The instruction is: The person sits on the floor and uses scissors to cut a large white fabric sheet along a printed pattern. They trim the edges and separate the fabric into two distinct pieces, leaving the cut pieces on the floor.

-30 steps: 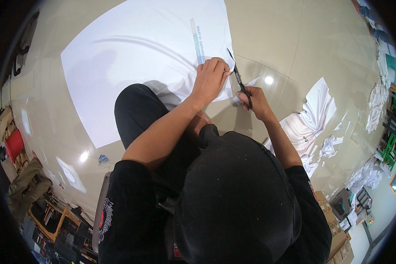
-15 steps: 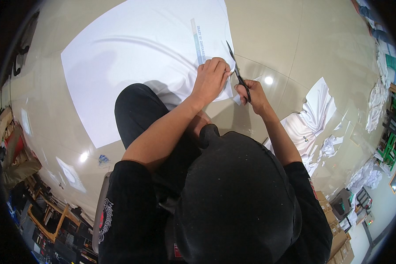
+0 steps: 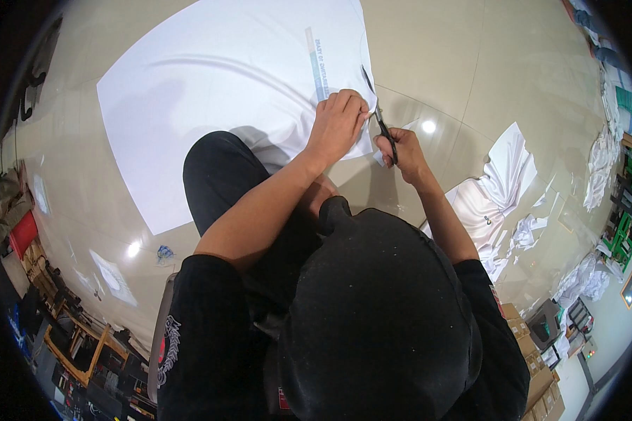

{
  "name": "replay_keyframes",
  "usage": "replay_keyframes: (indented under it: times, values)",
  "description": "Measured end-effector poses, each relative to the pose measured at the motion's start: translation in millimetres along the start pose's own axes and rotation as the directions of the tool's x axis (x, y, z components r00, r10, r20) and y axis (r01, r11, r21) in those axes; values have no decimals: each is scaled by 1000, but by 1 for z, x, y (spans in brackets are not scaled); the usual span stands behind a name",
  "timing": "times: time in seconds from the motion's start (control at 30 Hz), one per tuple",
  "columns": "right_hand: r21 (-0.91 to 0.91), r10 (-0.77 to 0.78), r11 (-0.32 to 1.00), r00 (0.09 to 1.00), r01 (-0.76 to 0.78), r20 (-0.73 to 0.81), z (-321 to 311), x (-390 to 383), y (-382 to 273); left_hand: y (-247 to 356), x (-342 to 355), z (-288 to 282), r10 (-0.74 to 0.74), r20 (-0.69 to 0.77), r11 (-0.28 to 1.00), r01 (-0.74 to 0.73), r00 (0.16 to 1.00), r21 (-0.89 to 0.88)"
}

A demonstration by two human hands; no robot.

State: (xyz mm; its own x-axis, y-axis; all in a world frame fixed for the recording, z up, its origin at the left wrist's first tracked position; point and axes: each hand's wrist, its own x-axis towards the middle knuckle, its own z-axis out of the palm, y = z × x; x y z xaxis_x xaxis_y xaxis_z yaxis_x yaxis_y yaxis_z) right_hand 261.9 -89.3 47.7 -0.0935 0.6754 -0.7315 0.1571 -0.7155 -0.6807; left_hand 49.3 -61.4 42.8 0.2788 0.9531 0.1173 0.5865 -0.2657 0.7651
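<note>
Right grip [image 3: 406, 150], some fingers hidden, curls round black scissors [image 3: 384, 128] at the right edge of a white cloth [image 3: 218, 91], which lies on the floor [image 3: 428, 59], cut off above, while the left grip [image 3: 336, 125], its thumb hard to make out, pinches the cloth nearby.

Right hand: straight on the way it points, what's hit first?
Likely the white sheet, at its right edge beside the left hand; the scissors in the right hand overlap that edge. Depth is unclear.
</note>
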Motion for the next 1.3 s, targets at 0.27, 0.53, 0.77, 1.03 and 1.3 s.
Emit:
replay_keyframes:
  times: [0.27, 0.53, 0.77, 1.03, 1.3]
  values:
    - [-22, -13, 1000, 1000, 13, -1, 1, 0, 6, -1, -1, 0, 16, -19, 1000, -16, 1000, 14]
    - [-10, -27, 1000, 1000, 27, -7, 3, -4, 4, -7, -2, 5, 81, -80, 994, -75, 994, 74]
    - [1, -48, 999, 999, 48, 6, 7, 1, -4, -9, -4, 8, 14, -4, 1000, -14, 1000, 25]
    - [66, -39, 997, 999, 39, 0, 13, 7, -8, -7, -3, 7, -6, 19, 999, 6, 1000, 33]
    - [70, -38, 997, 999, 40, -31, 16, 6, -4, -7, -3, 6, -9, 24, 998, 7, 1000, 59]
